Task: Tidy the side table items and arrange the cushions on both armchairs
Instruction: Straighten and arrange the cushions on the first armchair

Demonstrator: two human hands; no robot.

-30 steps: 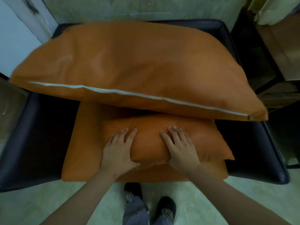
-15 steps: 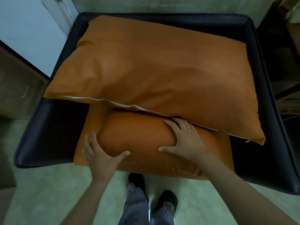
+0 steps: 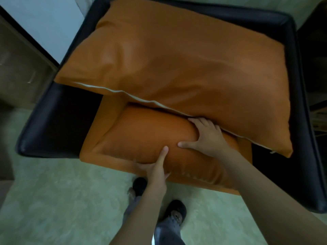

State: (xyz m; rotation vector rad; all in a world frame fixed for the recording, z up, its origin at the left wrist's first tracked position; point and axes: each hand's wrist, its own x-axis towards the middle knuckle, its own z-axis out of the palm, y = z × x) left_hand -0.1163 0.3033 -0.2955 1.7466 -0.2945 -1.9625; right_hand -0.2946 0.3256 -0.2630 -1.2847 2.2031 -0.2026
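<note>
A black armchair (image 3: pixel 53 131) holds three orange cushions. The large back cushion (image 3: pixel 177 64) with a white zip line leans over the seat. Below it a small orange cushion (image 3: pixel 141 135) lies on the flat orange seat cushion (image 3: pixel 106 117). My left hand (image 3: pixel 155 168) grips the small cushion's front edge, thumb on top and fingers curled under it. My right hand (image 3: pixel 207 137) presses on the small cushion's top right part, its fingertips tucked under the back cushion's lower edge.
A brown cabinet (image 3: pixel 19 68) stands to the left of the chair, beside a pale wall panel (image 3: pixel 47 23). Dark furniture (image 3: pixel 316 68) stands at the right. Pale green floor (image 3: pixel 53 200) and my shoes (image 3: pixel 175 209) lie in front of the chair.
My left hand slid right from the small cushion's left front corner to its front middle and took hold of the edge. My right hand pushed deeper under the back cushion. The view moved closer.
</note>
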